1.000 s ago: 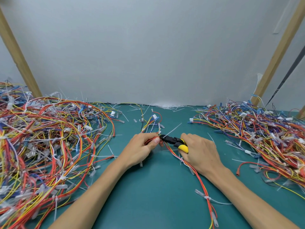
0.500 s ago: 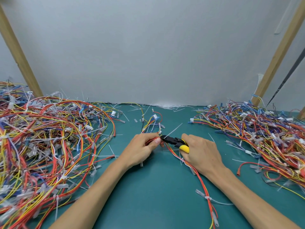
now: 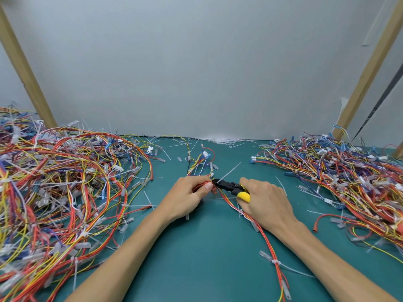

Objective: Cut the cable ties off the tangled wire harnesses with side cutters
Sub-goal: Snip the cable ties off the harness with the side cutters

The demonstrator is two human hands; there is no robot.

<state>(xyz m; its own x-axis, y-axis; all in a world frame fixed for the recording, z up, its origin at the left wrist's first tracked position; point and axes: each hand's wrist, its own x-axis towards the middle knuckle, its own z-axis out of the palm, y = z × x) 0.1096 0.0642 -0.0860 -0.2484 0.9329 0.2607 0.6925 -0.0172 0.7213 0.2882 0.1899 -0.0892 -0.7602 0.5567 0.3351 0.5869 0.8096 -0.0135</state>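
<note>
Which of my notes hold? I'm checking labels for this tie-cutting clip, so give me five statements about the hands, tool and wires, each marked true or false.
1. The right hand grips yellow-handled side cutters. True.
2. The left hand lies flat and empty. False: it pinches a red-and-yellow wire harness that trails toward the person.
3. The cutters' tip sits right beside the left hand's thumb. True.
4. Tangled wires are heaped only on the person's left. False: there is a left pile and a right pile.
5. The work surface is a teal mat. True.
</note>
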